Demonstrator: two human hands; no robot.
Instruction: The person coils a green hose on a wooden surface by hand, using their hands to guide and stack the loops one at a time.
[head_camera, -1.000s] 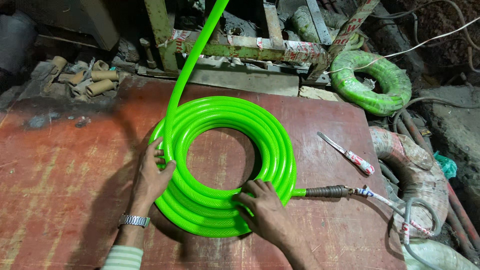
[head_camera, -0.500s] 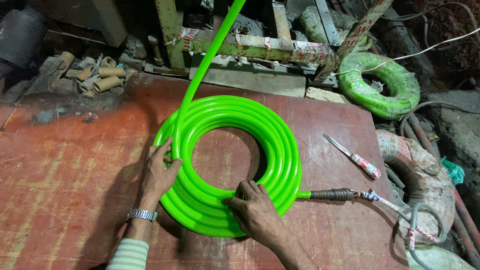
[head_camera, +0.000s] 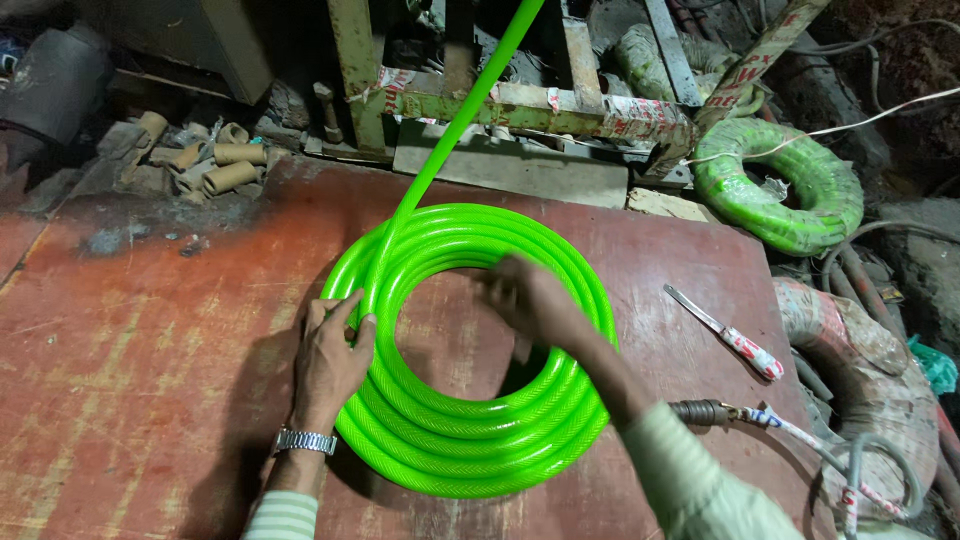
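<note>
A bright green hose coil (head_camera: 470, 440) lies flat on a worn red board (head_camera: 150, 350). One strand of the hose (head_camera: 470, 110) rises from the coil's left side toward the top of the view. My left hand (head_camera: 330, 365), with a metal watch on the wrist, presses on the coil's left side where that strand joins. My right hand (head_camera: 525, 300) is blurred over the coil's middle hole, near its far right turns; its fingers look loosely curled and I cannot tell whether it grips the hose. A dark metal fitting (head_camera: 705, 412) at the hose end sticks out at the right.
A knife with a red-and-white wrapped handle (head_camera: 725, 332) lies on the board at right. A second wrapped green coil (head_camera: 780, 185) sits at the back right. Cardboard tubes (head_camera: 215, 165) lie at the back left. A green metal frame (head_camera: 520, 100) stands behind the board. Cables and a wrapped bundle (head_camera: 860, 370) crowd the right edge.
My right hand left the coil's near side and swung up over the coil's middle. The left hand stayed on the left side.
</note>
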